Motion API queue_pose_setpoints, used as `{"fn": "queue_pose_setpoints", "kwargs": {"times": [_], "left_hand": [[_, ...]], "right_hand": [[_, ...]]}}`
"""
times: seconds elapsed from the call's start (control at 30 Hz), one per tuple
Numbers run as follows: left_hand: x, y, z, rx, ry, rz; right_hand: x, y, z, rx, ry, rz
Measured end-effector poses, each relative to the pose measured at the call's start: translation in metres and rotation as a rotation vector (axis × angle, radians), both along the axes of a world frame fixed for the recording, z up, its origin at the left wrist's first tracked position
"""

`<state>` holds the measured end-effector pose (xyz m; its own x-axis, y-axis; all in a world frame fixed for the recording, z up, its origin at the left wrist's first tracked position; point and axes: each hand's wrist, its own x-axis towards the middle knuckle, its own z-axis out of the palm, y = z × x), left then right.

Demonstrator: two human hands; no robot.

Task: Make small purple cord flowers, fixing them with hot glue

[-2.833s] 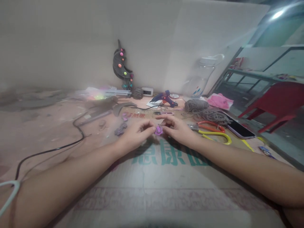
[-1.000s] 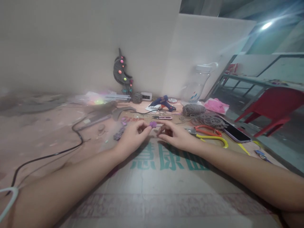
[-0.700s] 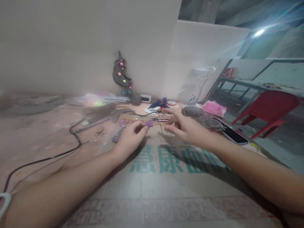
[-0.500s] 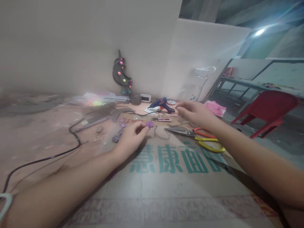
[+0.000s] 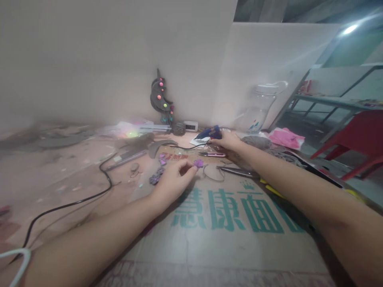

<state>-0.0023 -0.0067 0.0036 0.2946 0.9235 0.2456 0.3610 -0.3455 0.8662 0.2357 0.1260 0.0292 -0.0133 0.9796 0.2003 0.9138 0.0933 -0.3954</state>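
Between the thumb and fingertips of my left hand (image 5: pixel 173 180) is a small purple flower (image 5: pixel 198 164), held above the printed cardboard (image 5: pixel 206 247). Further back, my right hand (image 5: pixel 229 141) has its fingers around the handle of a dark blue glue gun (image 5: pixel 212 132); part of the gun is hidden behind the hand. The gun's nozzle points left over a white paper piece (image 5: pixel 200 141). More purple pieces (image 5: pixel 156 176) lie beside my left hand. Pink-handled snips (image 5: pixel 214 154) and dark scissor blades (image 5: pixel 239 172) rest near my right forearm, which covers most of the scissors' handles.
A black cord (image 5: pixel 70 204) runs across the left side. Against the wall stand a grey crescent ornament (image 5: pixel 158 95) with coloured balls, a small white display device (image 5: pixel 190 126) and a clear jug (image 5: pixel 260 107). A pink cloth (image 5: pixel 286 138) lies at the right, near a red chair (image 5: pixel 356 137).
My right hand has moved left and down onto the glue gun's handle and closed around it. My left hand still pinches the purple flower. The view has shifted slightly.
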Motion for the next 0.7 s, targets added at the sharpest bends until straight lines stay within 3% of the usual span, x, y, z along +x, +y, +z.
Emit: {"fn": "queue_pose_setpoints", "kwargs": {"times": [0.13,0.27,0.37,0.47,0.6,0.7], "left_hand": [[0.001,0.002,-0.002,0.011,-0.006,-0.011],[0.001,0.004,-0.003,-0.004,0.003,-0.001],[0.000,0.003,-0.003,0.003,0.014,-0.001],[-0.001,0.002,-0.003,0.037,0.021,-0.002],[-0.001,0.000,-0.001,0.072,0.059,0.015],[-0.001,0.000,-0.001,0.107,0.090,0.032]], "right_hand": [[0.001,0.006,-0.002,0.029,0.030,-0.067],[0.006,-0.010,0.014,0.046,0.098,-0.068],[0.007,-0.043,0.029,0.017,0.236,-0.030],[0.003,-0.085,0.034,0.043,0.378,0.150],[-0.001,-0.132,0.021,0.106,0.513,0.278],[0.000,-0.152,0.005,0.128,0.463,0.266]]}}
